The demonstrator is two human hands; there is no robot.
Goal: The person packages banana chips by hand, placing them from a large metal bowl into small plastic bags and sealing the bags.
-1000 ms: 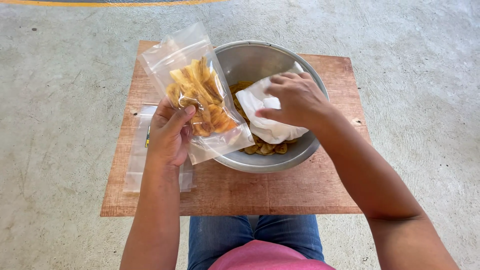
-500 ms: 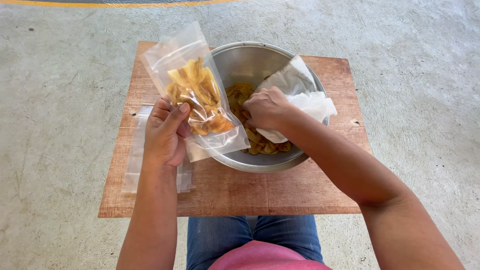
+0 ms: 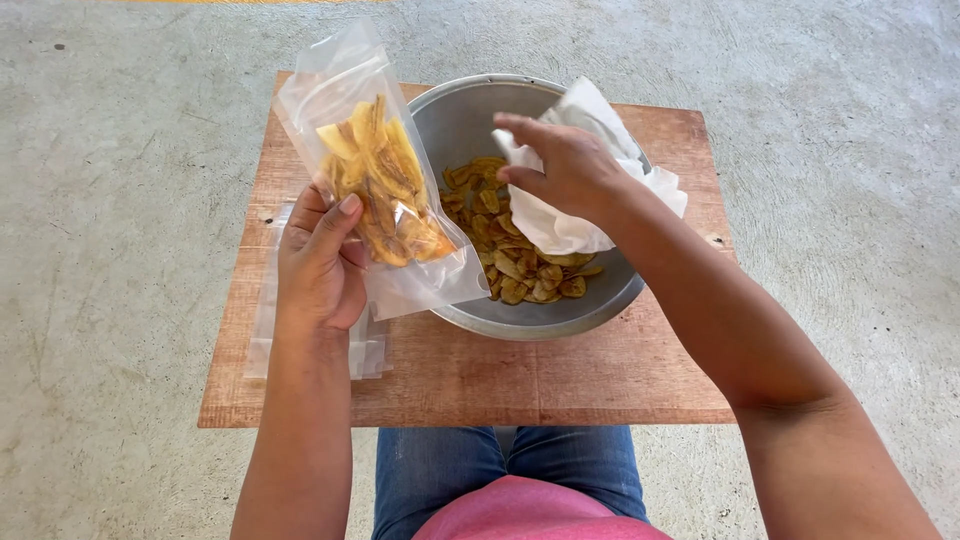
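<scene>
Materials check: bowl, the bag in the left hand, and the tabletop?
Bowl: looks like metal, dull grey brushed sheen, thin rolled rim. Bag: clear glossy plastic film, the chips show through it, creases glint. Tabletop: reddish-brown board, probably plywood or laminate, faint grain and worn patches. Left hand grips the bag.

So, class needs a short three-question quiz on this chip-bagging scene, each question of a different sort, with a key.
1. True or false: the left hand holds a clear bag of chips.
2. Where do the loose chips lie? A) on the board B) in the metal bowl C) on the floor
3. What white thing lines the bowl's right side, under the right hand?

Key: 1 true; 2 B; 3 white paper.
</scene>
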